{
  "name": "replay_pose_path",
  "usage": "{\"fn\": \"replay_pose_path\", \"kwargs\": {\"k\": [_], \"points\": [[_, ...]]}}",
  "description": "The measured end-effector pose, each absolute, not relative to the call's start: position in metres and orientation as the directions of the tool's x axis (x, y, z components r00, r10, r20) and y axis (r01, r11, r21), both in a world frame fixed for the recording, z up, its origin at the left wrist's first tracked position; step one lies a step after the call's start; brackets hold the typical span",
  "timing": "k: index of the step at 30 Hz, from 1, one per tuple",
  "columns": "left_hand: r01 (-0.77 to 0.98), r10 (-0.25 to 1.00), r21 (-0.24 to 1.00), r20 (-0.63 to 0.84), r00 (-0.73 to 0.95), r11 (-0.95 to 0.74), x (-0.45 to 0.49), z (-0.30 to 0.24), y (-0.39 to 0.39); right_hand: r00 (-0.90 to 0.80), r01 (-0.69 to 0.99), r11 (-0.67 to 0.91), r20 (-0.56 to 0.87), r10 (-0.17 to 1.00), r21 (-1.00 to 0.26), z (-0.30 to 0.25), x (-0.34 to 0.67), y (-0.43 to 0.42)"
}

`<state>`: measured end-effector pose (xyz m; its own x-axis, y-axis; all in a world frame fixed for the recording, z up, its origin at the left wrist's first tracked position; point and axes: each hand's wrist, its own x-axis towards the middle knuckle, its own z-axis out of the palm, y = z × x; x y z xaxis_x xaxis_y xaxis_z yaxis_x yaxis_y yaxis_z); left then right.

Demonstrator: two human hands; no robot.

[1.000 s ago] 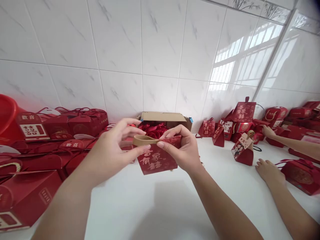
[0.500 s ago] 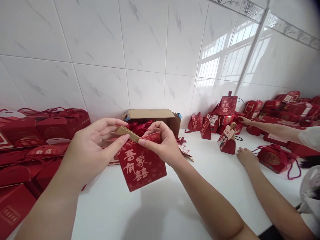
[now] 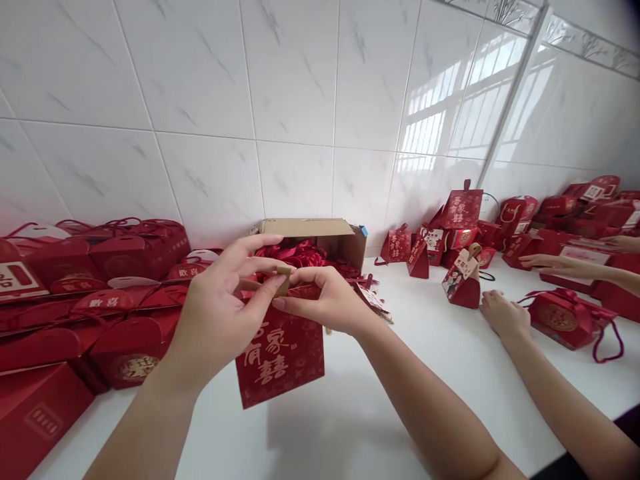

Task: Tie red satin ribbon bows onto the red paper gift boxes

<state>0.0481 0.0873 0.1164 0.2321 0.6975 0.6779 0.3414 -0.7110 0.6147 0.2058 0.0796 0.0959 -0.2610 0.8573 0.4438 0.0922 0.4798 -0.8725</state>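
Note:
Between my two hands, a red triangular gift box [image 3: 283, 357] with pale printed characters hangs just above the white table. My left hand [image 3: 235, 293] pinches a gold-brown ribbon [image 3: 284, 281] at the top of the box between thumb and fingertips. Close against it, my right hand [image 3: 320, 300] has thumb and index finger closed at the ribbon's base and the top edge of the box. The fingers partly cover the ribbon, so its exact path is hidden.
Behind my hands stands an open cardboard box [image 3: 310, 228] of red ribbons. Red gift boxes [image 3: 135, 257] are stacked on the left. Finished-looking triangular boxes [image 3: 463, 279] stand on the right, near another person's hand [image 3: 505, 317] and several more red boxes.
The ribbon, stretched flat between my hands before, is now gathered upright at the top. My hands have come closer together, and the box hangs slightly lower. A co-worker's reaching hand has drawn back rightward.

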Motion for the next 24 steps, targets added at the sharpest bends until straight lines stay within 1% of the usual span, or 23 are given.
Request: {"fn": "replay_pose_path", "kwargs": {"k": [4,6,8,9,10,12,13,15,16,17,18,20,21,22,24], "points": [[0.352,0.659,0.563,0.697,0.284,-0.747,0.051,0.114,0.088,-0.3,0.179,0.56,0.498,0.814,-0.809,0.092,0.209,0.083],[0.326,0.629,0.548,0.736,0.25,-0.77,0.051,0.114,0.088,-0.298,0.218,0.57,0.502,0.812,-0.792,0.091,0.212,0.087],[0.297,0.601,0.539,0.778,0.182,-0.788,0.051,0.115,0.089,-0.269,0.274,0.562,0.499,0.824,-0.78,0.091,0.221,0.094],[0.283,0.598,0.546,0.788,0.145,-0.789,0.05,0.117,0.089,-0.215,0.323,0.542,0.497,0.841,-0.776,0.091,0.229,0.099],[0.268,0.602,0.559,0.791,0.108,-0.784,0.048,0.119,0.089,-0.124,0.383,0.502,0.495,0.86,-0.776,0.091,0.238,0.103],[0.24,0.615,0.589,0.787,0.048,-0.772,0.046,0.123,0.088,0.14,0.496,0.37,0.493,0.859,-0.786,0.092,0.264,0.11],[0.233,0.626,0.604,0.779,0.03,-0.762,0.045,0.125,0.087,0.279,0.527,0.3,0.495,0.823,-0.795,0.093,0.279,0.112],[0.23,0.641,0.624,0.768,-0.002,-0.747,0.043,0.129,0.084,0.484,0.545,0.215,0.513,0.709,-0.811,0.095,0.311,0.113],[0.229,0.642,0.628,0.767,-0.016,-0.744,0.043,0.13,0.083,0.569,0.547,0.195,0.533,0.626,-0.814,0.096,0.324,0.112],[0.223,0.638,0.627,0.77,-0.029,-0.746,0.043,0.131,0.081,0.644,0.555,0.194,0.565,0.515,-0.809,0.097,0.336,0.11],[0.215,0.631,0.624,0.774,-0.041,-0.751,0.042,0.132,0.08,0.7,0.576,0.219,0.614,0.366,-0.788,0.098,0.345,0.107],[0.186,0.637,0.632,0.77,-0.042,-0.752,0.041,0.134,0.077,0.716,0.651,0.306,0.696,0.058,-0.695,0.101,0.351,0.1],[0.159,0.656,0.65,0.755,-0.023,-0.743,0.04,0.134,0.075,0.69,0.691,0.354,0.721,-0.062,-0.631,0.103,0.349,0.096],[0.124,0.682,0.675,0.731,0.027,-0.728,0.039,0.135,0.073,0.659,0.72,0.399,0.739,-0.136,-0.568,0.105,0.344,0.092],[0.051,0.714,0.722,0.666,0.216,-0.69,0.037,0.135,0.066,0.625,0.73,0.478,0.76,-0.176,-0.489,0.11,0.33,0.084]]}}
